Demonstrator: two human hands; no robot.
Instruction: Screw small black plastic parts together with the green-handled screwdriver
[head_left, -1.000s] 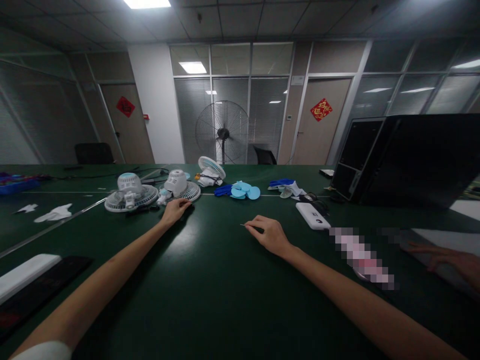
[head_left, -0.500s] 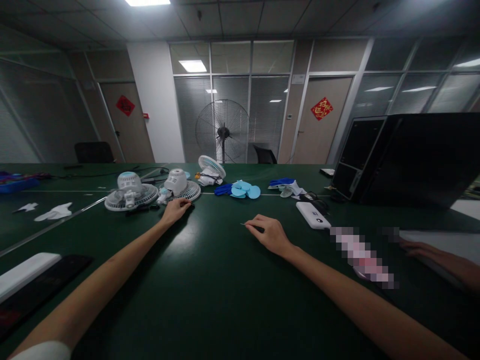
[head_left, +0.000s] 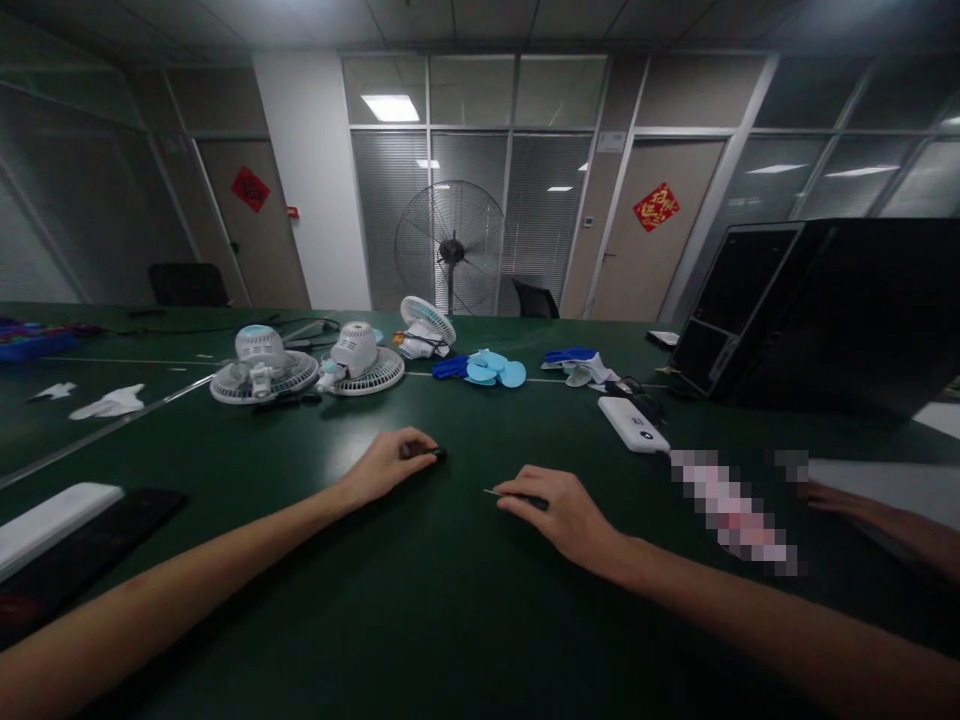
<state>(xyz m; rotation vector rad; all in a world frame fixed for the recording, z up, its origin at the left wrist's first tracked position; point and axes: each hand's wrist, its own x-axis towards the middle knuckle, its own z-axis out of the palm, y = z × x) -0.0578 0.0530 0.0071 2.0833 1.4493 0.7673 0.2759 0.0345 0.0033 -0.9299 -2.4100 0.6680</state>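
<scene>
My left hand (head_left: 386,465) is closed in a pinch on a small black piece (head_left: 440,453), too small to name, just above the dark green table (head_left: 420,610). To its right, my right hand (head_left: 562,510) grips a small screwdriver (head_left: 491,491). The thin metal shaft points left towards the other hand, and the dark handle is mostly hidden inside the fingers. A gap separates the two hands. Beyond them lie two white fan heads, one (head_left: 262,365) further left and one (head_left: 360,360) closer to the middle.
Further back are another small fan (head_left: 427,325), light blue fan blades (head_left: 495,370) and gloves (head_left: 581,366). A white power bank (head_left: 632,425) lies right of my hands. A black computer case (head_left: 825,310) stands at the right, near another person's hand (head_left: 862,505).
My left hand has come away from the fans, towards me and to the right, bringing the small black piece. My right hand stays near its place, still on the screwdriver. The view tilted slightly down.
</scene>
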